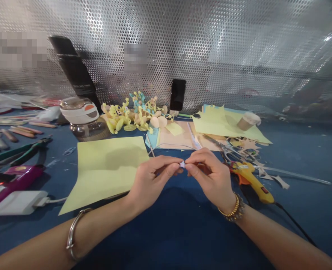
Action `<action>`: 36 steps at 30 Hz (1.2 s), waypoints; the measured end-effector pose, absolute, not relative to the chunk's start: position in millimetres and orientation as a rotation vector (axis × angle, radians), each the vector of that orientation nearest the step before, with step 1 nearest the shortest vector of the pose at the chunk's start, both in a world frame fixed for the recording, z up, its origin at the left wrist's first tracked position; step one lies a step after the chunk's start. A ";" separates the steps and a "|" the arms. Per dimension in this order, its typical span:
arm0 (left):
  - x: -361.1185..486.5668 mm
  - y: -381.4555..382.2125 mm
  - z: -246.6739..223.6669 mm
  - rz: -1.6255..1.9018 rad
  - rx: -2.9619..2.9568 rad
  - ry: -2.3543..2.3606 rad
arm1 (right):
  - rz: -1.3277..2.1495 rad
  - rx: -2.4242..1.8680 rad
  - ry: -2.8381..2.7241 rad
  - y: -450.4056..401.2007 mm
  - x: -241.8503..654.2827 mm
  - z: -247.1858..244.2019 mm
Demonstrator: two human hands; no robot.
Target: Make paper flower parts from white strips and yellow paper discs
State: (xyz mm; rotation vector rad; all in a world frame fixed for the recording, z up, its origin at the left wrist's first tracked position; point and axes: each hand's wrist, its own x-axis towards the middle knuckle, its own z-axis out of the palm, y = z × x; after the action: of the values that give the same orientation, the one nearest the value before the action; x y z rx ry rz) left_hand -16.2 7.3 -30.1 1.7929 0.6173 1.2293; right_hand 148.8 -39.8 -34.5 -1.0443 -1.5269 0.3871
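Note:
A tiny pale lilac paper star [182, 164] is pinched between my two hands, above the blue table. My left hand [154, 178] grips its left side with thumb and forefinger. From the other side, my right hand [209, 174] holds it the same way, its remaining fingers curled in. Left of my left hand lies a yellow paper sheet [106, 165]. Close behind my right hand are a pale lilac paper strip [194, 137] and a pair of scissors [219, 144]. To its right rests a yellow glue gun [253, 182] with a clear glue stick [295, 174] beyond it.
Paper flowers [135, 114] are heaped at the back, beside a lidded jar [83, 118]. A phone [178, 94] leans against the perforated metal wall [154, 22]. On the left are green-handled pliers [30, 150] and a purple power strip [19, 183]. A small cup [248, 122] stands on yellow sheets.

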 end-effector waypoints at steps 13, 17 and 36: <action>-18.3 9.2 -31.4 1.274 1.868 0.647 | 0.275 -1.034 -1.607 -40.4 148.6 -29.9; -19.8 10.2 -33.2 1.302 1.910 0.598 | 0.180 -1.013 -1.657 -41.2 149.2 -28.0; -15.7 6.8 -30.2 1.150 1.635 0.649 | 0.193 -1.079 -1.547 -39.7 146.3 -34.4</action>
State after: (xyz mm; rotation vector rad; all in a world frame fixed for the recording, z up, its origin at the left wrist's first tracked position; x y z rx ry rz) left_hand -15.7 6.8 -30.2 1.6351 0.6495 1.1497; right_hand 146.3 -39.7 -34.4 -1.0788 -1.5465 0.1929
